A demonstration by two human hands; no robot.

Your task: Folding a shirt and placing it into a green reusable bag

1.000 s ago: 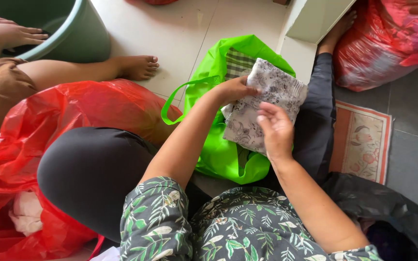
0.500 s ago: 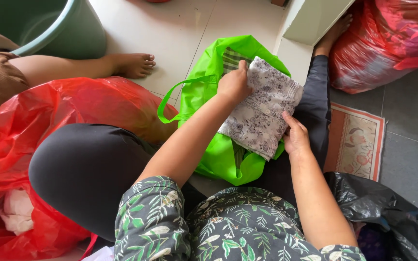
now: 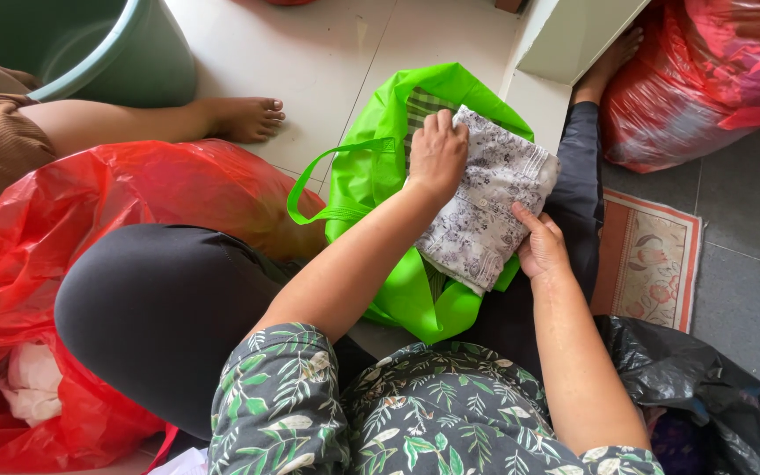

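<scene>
Seen from my remote station: a red plastic bag [image 3: 134,202] lies left of the open green tote bag [image 3: 371,176] on the floor. A folded grey floral cloth [image 3: 490,198] sits in the tote's mouth. My left hand [image 3: 437,154] presses flat on it, fingers extended; my right hand [image 3: 540,246] pinches its lower edge.

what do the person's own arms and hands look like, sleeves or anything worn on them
Both arms are bare from above the elbow down. The left hand and right hand are bare too, with no gloves, and no rings, watch or bracelet show. The short sleeves belong to a dark grey top printed with green and white leaf sprigs, ending above the elbows.
</scene>
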